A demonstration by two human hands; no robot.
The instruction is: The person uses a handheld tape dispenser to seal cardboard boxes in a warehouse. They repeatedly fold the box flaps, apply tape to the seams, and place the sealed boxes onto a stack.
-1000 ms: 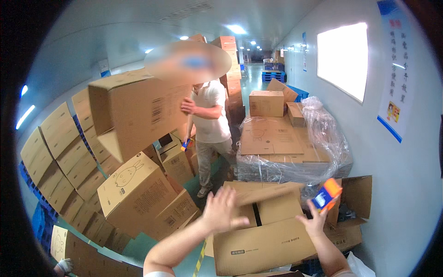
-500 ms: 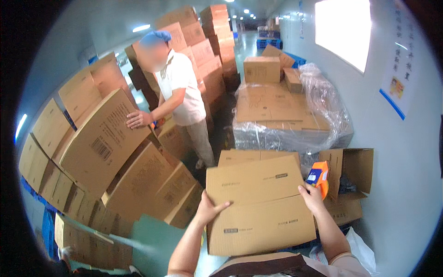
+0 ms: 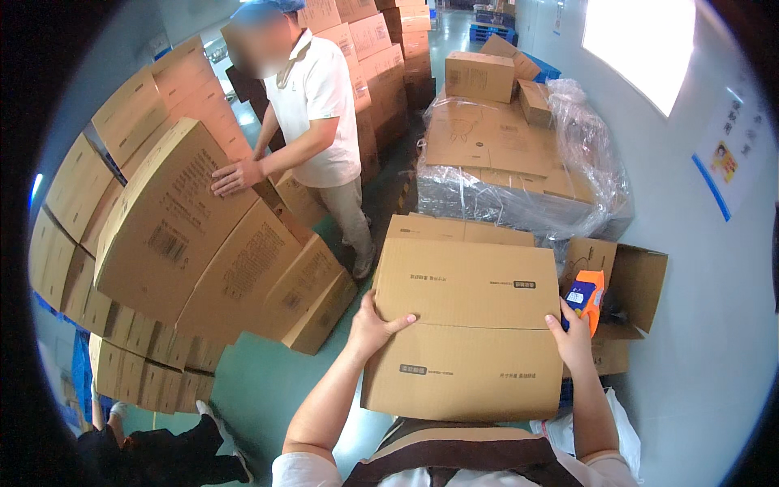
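Observation:
A brown cardboard box [image 3: 471,349] lies in front of my body, its two top flaps meeting in a seam across the middle. My left hand [image 3: 377,329] grips its left edge, thumb on the top face and fingers down the side. On the opposite edge, my right hand [image 3: 574,331] presses its thumb against the box. An orange-and-blue handheld tool [image 3: 584,300] sits at the right hand's fingers and seems held there too; its exact kind is unclear. Another carton [image 3: 462,230] shows just beyond the box's far edge.
At left, a co-worker [image 3: 312,105] in a white shirt rests hands on a large carton [image 3: 174,219] in a stack. Ahead stands a plastic-wrapped pallet load [image 3: 487,191]. An open box [image 3: 637,284] is near the right wall. Another person's dark-clothed legs [image 3: 178,442] show lower left.
My view has tilted downward, so the surroundings sit higher. Both hands still hold the box, which now lies straighter. The orange-and-blue tool has moved along with my right hand.

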